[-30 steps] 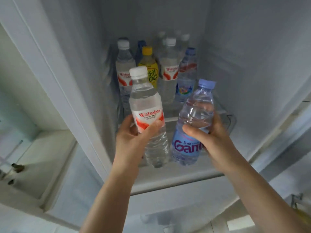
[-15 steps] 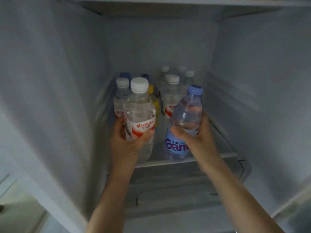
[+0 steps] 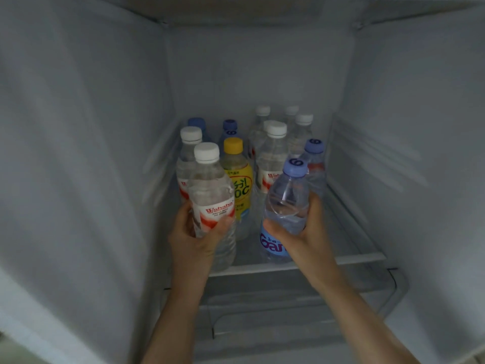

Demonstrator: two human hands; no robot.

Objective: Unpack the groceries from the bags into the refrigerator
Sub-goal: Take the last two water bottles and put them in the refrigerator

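About ten bottles (image 3: 271,153) already stand at twelve o'clock on the shelf (image 3: 362,258). The left hand (image 3: 196,237) grips a white-cap bottle (image 3: 210,190), the right hand (image 3: 301,232) a blue-cap bottle (image 3: 286,203), both at the shelf's front, not yet released. Bags are out of view.

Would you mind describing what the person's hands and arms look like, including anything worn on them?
Both arms are bare from the bottom of the frame up to the wrists: no sleeves, watch, bracelet or gloves show. The left hand and right hand carry no rings that I can see, though the dim light hides fine detail. The forearms are slender and free of visible markings.
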